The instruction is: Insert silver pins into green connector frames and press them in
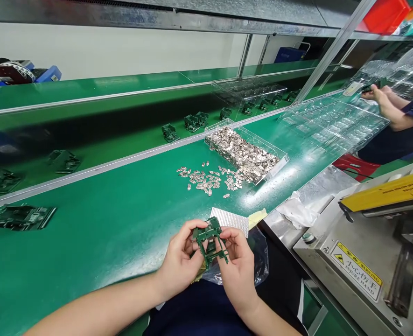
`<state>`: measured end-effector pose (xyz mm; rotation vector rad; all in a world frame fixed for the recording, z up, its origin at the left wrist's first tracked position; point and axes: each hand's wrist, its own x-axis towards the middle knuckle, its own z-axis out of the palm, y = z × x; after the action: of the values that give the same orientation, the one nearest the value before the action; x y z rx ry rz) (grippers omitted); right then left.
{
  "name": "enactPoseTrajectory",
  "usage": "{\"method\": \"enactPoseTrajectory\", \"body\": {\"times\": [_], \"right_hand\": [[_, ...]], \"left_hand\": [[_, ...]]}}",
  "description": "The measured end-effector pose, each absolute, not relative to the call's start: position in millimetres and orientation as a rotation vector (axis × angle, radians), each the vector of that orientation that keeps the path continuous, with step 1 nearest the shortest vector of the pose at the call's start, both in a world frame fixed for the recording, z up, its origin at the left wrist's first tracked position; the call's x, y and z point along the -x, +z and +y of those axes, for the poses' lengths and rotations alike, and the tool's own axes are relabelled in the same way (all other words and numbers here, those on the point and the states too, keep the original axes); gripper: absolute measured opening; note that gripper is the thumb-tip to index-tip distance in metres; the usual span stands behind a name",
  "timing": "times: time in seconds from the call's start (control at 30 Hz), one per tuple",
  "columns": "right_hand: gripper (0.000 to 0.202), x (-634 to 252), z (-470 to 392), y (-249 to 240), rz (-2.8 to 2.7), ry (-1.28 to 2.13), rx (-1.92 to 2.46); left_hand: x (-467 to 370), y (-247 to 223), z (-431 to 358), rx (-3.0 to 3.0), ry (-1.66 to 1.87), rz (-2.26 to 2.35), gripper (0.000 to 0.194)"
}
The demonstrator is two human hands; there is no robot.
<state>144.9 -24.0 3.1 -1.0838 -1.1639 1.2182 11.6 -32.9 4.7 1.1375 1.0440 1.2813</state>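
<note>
Between my hands, above the near edge of the green bench, is a green circuit board assembly [211,231] with an open frame shape. My left hand [183,254] grips its left side with thumb and fingers. On the other side, my right hand [239,256] pinches the frame's edge. Just beyond them lies a white sheet [232,220] with rows of small marks. Small silvery metal pieces [206,181] are scattered on the bench, spilling beside a clear plastic tray [283,161] heaped with the same pieces.
Similar green assemblies [192,122] stand along the conveyor [136,130] behind a metal rail. Another assembly [22,217] sits at left on the bench. At right is a machine with a warning label [356,270]. A co-worker's hands [384,100] are by clear blister trays [339,116].
</note>
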Motion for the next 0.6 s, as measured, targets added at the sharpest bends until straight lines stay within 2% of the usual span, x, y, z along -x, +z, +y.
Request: {"method": "enactPoseTrajectory", "body": {"times": [0.33,0.6], "right_hand": [[0.021,-141,-26,2,-0.895,1.384,0.983],[0.020,-155,-33,-4,-0.824,1.301,0.977]], "left_hand": [[-16,7,-35,-1.062,1.199,1.118,0.030],[-32,6,-33,-1.161,1.134,1.133,0.031]]}}
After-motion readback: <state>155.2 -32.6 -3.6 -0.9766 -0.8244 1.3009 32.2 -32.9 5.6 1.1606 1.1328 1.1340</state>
